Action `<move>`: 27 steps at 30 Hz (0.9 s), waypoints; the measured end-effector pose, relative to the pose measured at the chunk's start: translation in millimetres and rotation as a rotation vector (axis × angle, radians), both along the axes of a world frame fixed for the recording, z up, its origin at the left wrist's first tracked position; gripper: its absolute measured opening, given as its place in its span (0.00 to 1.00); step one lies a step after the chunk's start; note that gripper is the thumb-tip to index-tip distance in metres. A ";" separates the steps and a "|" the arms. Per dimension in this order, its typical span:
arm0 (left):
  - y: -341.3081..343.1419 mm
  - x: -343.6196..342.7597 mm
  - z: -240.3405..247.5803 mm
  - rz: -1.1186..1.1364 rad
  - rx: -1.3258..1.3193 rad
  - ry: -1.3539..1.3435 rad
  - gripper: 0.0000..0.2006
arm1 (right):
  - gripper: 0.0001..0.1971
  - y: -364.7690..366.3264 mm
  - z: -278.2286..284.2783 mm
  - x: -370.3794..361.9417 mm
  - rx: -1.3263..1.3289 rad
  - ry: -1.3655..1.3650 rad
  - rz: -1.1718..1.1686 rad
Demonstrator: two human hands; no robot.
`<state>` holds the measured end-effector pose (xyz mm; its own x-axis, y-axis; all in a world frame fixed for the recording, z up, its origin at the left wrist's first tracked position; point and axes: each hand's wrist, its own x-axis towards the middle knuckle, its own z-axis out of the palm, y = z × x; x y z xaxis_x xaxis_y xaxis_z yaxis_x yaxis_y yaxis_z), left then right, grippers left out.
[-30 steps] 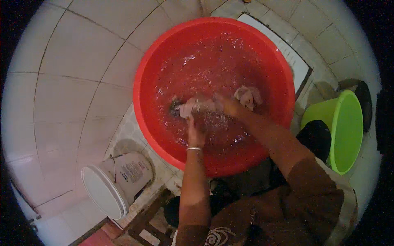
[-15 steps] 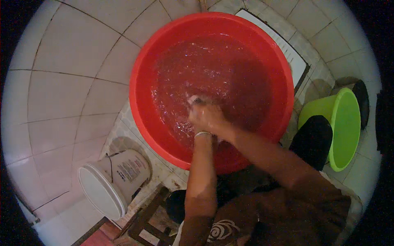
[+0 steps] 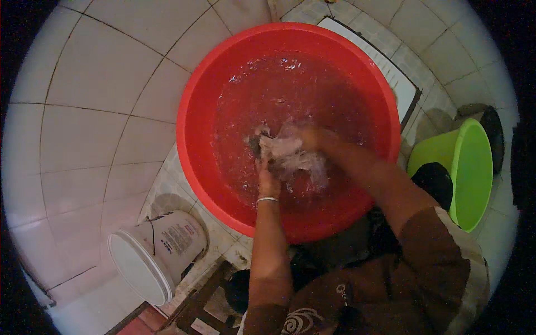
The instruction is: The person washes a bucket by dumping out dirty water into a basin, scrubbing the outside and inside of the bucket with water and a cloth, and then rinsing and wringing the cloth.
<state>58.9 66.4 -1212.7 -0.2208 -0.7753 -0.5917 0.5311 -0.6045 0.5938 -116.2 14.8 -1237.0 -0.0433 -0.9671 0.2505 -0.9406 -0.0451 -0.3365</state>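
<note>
A large round red basin (image 3: 192, 111) holds cloudy water with ripples and glints on it. At the water's surface, left of the basin's middle, is a pale wet cloth (image 3: 287, 149) with a darker patch at its left end. My left hand (image 3: 267, 174), a light band on its wrist, grips the cloth from the near side. My right hand (image 3: 314, 138) is closed on the cloth's right part; motion smears its fingers. Water and the bunched cloth hide some fingertips.
A white lidded bucket (image 3: 180, 237) lies tilted at the lower left beside the tiled wall (image 3: 78, 145). To the right stands a lime-green tub (image 3: 474, 173), close to my dark-clad knee. A white panel (image 3: 385, 64) lies behind the basin.
My hands were clasped together and have moved apart; the right one shifted right and up. More of the pale cloth now shows between them, stretched and splashing.
</note>
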 end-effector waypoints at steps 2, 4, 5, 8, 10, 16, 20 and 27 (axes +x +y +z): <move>-11.5 2.8 26.1 -0.007 0.008 -0.058 0.29 | 0.15 5.5 13.6 -14.9 -0.020 -0.186 0.078; -28.4 -11.8 51.3 0.046 0.052 0.297 0.30 | 0.14 -18.3 35.3 2.1 -0.046 -0.332 0.129; -34.9 -11.7 62.6 0.045 0.053 0.299 0.30 | 0.13 -8.3 41.2 29.7 -0.052 -0.421 0.164; -45.7 19.2 72.6 0.160 0.026 0.162 0.35 | 0.15 6.0 142.6 71.3 0.667 -0.325 0.533; -53.0 15.8 63.8 0.146 0.178 0.552 0.32 | 0.14 32.7 200.0 82.8 0.535 -0.182 0.464; -30.3 27.8 -22.0 -0.119 -0.727 -0.603 0.28 | 0.17 22.0 158.7 114.5 0.099 -0.189 0.374; -31.7 -59.6 82.2 0.256 -0.007 0.245 0.23 | 0.17 -26.6 157.3 50.1 0.265 -0.468 0.233; -78.3 28.2 245.9 0.372 -0.280 0.417 0.23 | 0.12 -95.4 337.2 106.8 -0.049 -0.439 0.654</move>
